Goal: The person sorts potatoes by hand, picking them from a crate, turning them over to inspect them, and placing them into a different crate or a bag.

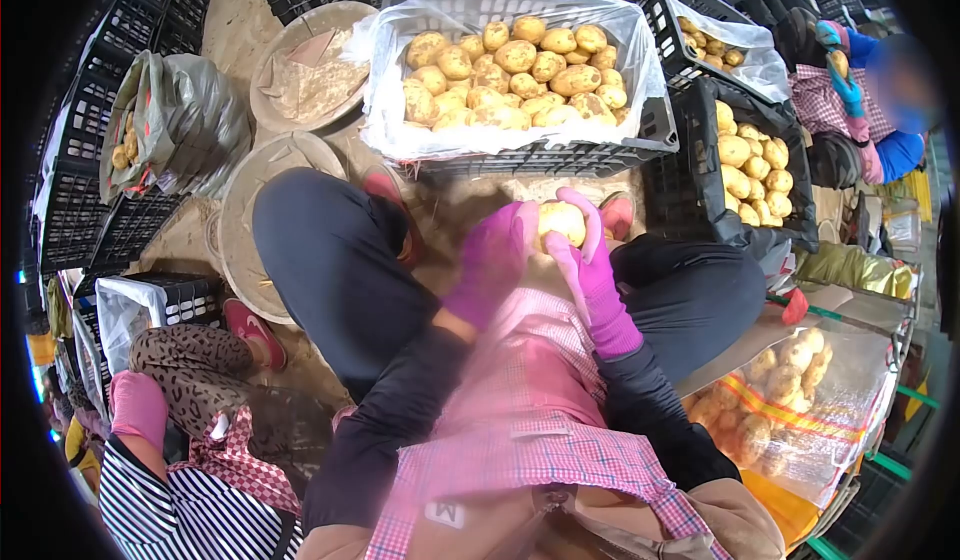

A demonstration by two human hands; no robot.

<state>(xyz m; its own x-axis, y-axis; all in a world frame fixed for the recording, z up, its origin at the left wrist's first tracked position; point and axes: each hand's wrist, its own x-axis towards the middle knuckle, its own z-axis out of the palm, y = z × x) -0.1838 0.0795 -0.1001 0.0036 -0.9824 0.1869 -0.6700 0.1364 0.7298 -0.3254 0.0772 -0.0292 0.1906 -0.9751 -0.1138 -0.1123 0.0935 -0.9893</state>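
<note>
A pale yellow potato [562,222] is in my gloved right hand [592,275], with the fingers curled over its top and right side. My left hand [490,260], in a pink-purple glove, is at the potato's left side and smeared by motion. How its fingers are set, I cannot make out. Both hands are above my lap, in front of a black crate [530,165] lined with white plastic. Several potatoes [515,56] with patches of dirt fill that crate.
To the right stands a black-lined crate of cleaner potatoes [752,165]. A clear bag of potatoes [790,390] lies at lower right. Round basins [262,195] and a grey-green sack [200,120] are on the left. Co-workers sit at lower left [200,460] and upper right [850,110].
</note>
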